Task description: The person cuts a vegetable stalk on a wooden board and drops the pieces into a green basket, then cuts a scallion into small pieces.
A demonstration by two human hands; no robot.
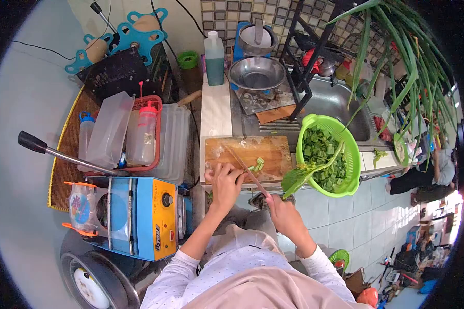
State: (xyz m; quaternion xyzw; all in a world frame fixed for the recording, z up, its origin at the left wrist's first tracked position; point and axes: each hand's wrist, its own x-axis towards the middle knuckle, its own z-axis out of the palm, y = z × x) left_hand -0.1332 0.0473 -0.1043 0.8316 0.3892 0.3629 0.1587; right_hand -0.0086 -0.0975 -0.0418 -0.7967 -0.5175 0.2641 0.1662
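My right hand (287, 216) is closed round the handle of a knife (248, 171), whose blade slants across the wooden cutting board (273, 149) towards its far left. Close to the blade, at the board's front edge, my left hand (227, 183) has its fingers curled together; whatever they hold is hidden. A few short pieces of cut green stem (258, 165) lie just beyond the blade. To the right stands a lime green colander (354, 165) full of chopped leafy greens (322, 154). One long leafy stalk (299, 178) rests over its near left rim.
Behind the board are a metal bowl (257, 74), a bottle of green liquid (214, 62) and a sink (340, 98). Long green leaves (412, 62) hang at upper right. A blue and yellow cup sealer (144, 216) and a red basket (157, 110) stand on the left.
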